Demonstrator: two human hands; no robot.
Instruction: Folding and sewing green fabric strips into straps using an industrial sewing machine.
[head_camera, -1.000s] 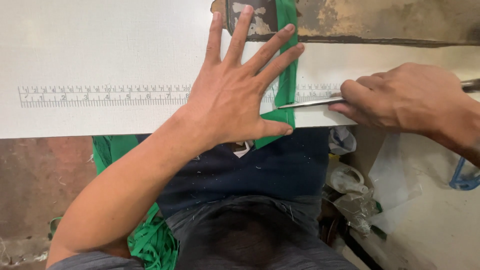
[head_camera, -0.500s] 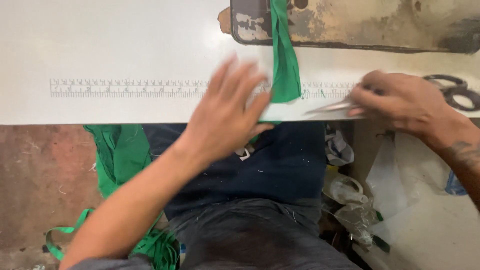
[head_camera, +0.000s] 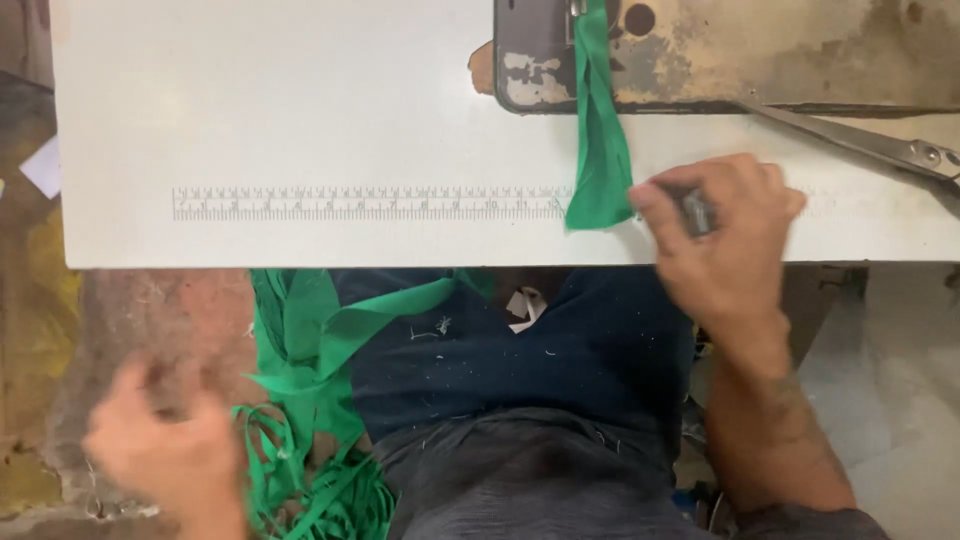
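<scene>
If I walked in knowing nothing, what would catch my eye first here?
Probably the bright green fabric strip hanging from the worn sewing machine onto the white table, ending by the printed ruler. Beside its end, the right hand rests on the table edge around a small dark object. Lower left, the blurred left hand sits near heaped green strips.

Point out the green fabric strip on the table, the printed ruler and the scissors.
green fabric strip (head_camera: 600, 150), head view, on the middle of its hanging length.
printed ruler (head_camera: 370, 203), head view, on the middle of the scale.
scissors (head_camera: 850, 138), head view, on the metal blade near the pivot.
</scene>
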